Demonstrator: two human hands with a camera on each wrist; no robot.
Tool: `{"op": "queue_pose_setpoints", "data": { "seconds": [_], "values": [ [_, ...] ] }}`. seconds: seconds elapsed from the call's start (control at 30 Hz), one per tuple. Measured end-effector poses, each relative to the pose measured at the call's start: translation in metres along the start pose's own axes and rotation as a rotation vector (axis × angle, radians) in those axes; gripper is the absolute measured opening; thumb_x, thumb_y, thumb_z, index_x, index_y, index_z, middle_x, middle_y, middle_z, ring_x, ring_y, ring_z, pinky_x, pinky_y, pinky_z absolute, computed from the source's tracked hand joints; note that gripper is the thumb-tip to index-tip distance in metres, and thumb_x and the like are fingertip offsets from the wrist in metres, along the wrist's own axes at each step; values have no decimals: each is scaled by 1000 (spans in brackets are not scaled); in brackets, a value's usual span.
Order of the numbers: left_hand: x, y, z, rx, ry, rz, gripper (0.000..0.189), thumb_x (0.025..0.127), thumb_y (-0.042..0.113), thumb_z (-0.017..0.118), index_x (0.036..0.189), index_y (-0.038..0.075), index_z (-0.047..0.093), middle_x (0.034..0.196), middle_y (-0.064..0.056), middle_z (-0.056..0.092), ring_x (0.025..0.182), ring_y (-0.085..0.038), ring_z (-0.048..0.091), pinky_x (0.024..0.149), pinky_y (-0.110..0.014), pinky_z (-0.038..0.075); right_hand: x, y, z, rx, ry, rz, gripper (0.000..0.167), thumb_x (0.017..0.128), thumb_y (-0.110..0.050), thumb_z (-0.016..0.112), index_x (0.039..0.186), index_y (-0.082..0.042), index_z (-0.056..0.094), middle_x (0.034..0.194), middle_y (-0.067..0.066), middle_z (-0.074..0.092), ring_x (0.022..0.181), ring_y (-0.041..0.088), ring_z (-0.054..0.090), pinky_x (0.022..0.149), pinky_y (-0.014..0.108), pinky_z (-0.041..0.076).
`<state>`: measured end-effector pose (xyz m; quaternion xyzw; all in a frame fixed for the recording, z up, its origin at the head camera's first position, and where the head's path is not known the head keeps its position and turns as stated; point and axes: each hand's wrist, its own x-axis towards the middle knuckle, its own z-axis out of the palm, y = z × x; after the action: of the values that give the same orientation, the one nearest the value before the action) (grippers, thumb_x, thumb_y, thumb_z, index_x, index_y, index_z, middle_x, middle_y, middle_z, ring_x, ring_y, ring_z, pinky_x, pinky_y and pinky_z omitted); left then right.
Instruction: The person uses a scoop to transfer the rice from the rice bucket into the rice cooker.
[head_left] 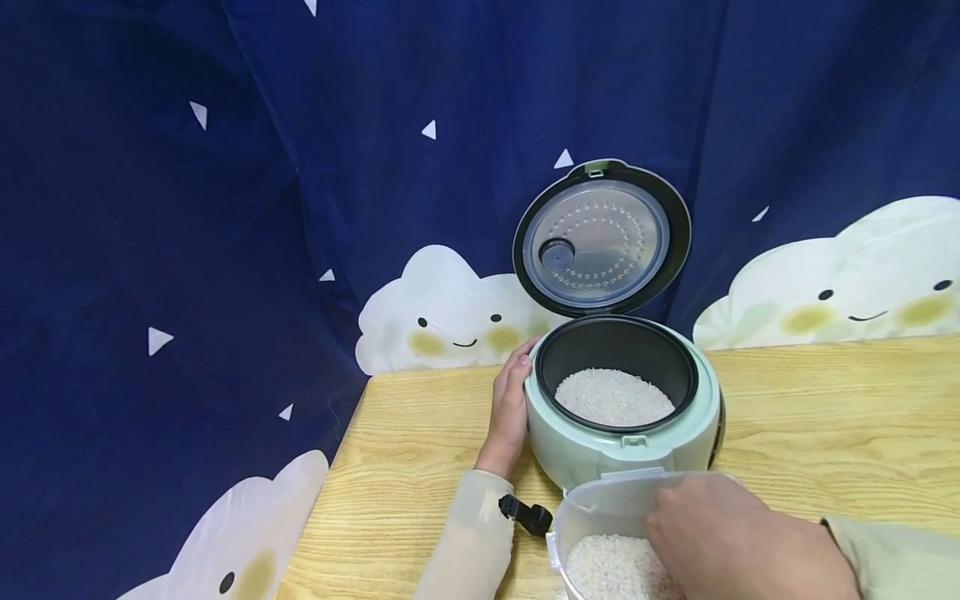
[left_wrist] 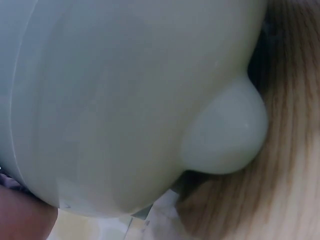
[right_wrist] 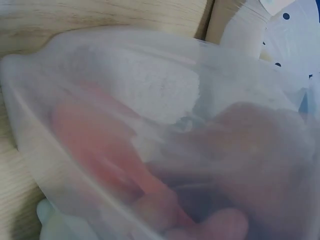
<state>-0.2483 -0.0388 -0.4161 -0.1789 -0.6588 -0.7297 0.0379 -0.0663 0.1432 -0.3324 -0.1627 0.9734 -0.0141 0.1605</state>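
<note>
My left hand (head_left: pixel 512 404) rests on the left side of a pale green rice cooker (head_left: pixel 551 446), whose lid (head_left: pixel 600 237) is raised. White rice (head_left: pixel 615 398) lies in its dark inner pot (head_left: pixel 577 354). In front of the cooker stands a translucent plastic container (head_left: pixel 596 504) with rice (head_left: pixel 611 567) in it. My right hand (head_left: pixel 720 533), blurred, reaches down into this container. Through the cloudy wall in the right wrist view, its curled fingers hold a pinkish-red scoop (right_wrist: pixel 95 140), whose exact shape is unclear. The left wrist view shows the cooker's side (left_wrist: pixel 115 110) close up.
Everything stands on a light wooden table (head_left: pixel 420 450). Behind it hangs a dark blue curtain (head_left: pixel 360 167) with printed clouds and white triangles. A black wrist strap (head_left: pixel 528 515) on the left sleeve lies close to the container's left rim.
</note>
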Motion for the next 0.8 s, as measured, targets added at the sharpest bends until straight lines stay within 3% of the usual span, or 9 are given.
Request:
{"op": "queue_pose_setpoints", "data": {
  "seconds": [0.4, 0.53, 0.63, 0.8],
  "values": [
    [0, 1, 1, 10, -4, -1, 50, 107, 33, 34, 149, 15, 56, 154, -2, 57, 148, -20, 49, 128, -38, 35, 5, 1, 8, -82, -17, -22, 32, 76, -28, 82, 55, -19, 60, 50, -5, 48, 54, 13, 40, 51, 26, 40],
    [0, 1, 1, 0, -7, 4, 50, 108, 34, 34, 148, 17, 56, 154, -2, 57, 147, -20, 50, 128, -39, 35, 7, 4, 12, -163, 39, -83, 36, 74, -26, 81, 51, -22, 54, 45, -6, 45, 49, 12, 37, 46, 28, 31],
    [0, 2, 1, -6, -7, 9, 50, 107, 33, 34, 149, 15, 56, 154, -2, 57, 147, -20, 50, 128, -39, 35, 8, 4, 15, -251, 127, -131, 39, 68, -26, 81, 47, -24, 49, 41, -8, 43, 45, 10, 36, 43, 31, 29],
    [-1, 1, 1, -9, 2, 14, 52, 107, 32, 35, 149, 10, 54, 154, -3, 57, 147, -21, 49, 128, -38, 35, 7, 4, 15, -228, 109, -120, 39, 68, -24, 81, 47, -24, 48, 40, -8, 42, 45, 11, 36, 43, 30, 29]
  ]
}}
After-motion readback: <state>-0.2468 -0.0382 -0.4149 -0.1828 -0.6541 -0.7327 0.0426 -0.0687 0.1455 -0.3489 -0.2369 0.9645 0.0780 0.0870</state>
